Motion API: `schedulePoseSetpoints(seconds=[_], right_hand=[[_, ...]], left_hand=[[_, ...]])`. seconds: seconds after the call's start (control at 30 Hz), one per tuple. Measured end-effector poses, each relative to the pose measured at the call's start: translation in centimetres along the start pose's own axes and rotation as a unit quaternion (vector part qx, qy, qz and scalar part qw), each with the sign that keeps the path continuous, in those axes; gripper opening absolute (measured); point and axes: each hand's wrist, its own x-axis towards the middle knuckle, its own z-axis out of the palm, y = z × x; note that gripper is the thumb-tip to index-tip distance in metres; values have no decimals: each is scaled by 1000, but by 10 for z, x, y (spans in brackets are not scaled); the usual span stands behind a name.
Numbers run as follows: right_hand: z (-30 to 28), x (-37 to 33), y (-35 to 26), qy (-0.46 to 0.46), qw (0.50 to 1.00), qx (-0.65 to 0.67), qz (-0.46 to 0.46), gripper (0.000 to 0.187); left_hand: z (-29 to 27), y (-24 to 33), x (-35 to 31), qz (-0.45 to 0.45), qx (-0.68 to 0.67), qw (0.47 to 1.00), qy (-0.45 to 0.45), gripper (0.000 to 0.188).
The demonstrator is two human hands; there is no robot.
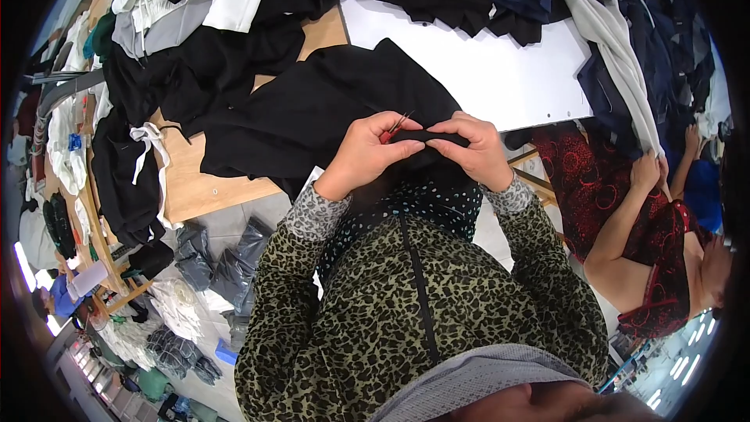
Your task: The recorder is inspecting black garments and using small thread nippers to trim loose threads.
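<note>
A black garment [312, 98] lies across the near edge of the table, and a narrow folded edge of it is stretched between my two hands. My left hand [367, 152] pinches one end of that edge. Tucked in the same hand is a pair of small thread snips [388, 134] with red handles, its thin blades pointing up and away. My right hand [478, 150] grips the other end of the edge between thumb and fingers. Both thumbs press on the cloth close together. What lies under the curled fingers is hidden.
Dark garments are heaped at the table's far side, beside a white board [469, 62]. White and grey garments [164, 16] lie far left. At right a person in red-and-black clothing handles a light grey garment [617, 47]. Grey plastic bags [234, 270] lie on the floor.
</note>
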Motion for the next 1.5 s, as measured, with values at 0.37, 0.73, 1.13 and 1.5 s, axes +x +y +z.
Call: schedulePoseSetpoints(seconds=[0.37,0.73,1.13,1.5], right_hand=[[20,-3,8,21,923,343,174,9],[11,5,-1,-25,973,179,146,10],[10,9,12,-33,911,331,245,7],[6,9,18,-8,892,364,266,6]], left_hand=[[-3,-2,0,-26,-38,999,-5,17],[6,15,5,173,205,963,35,14],[4,2,26,29,101,994,-7,12],[-8,24,3,37,203,978,35,32]])
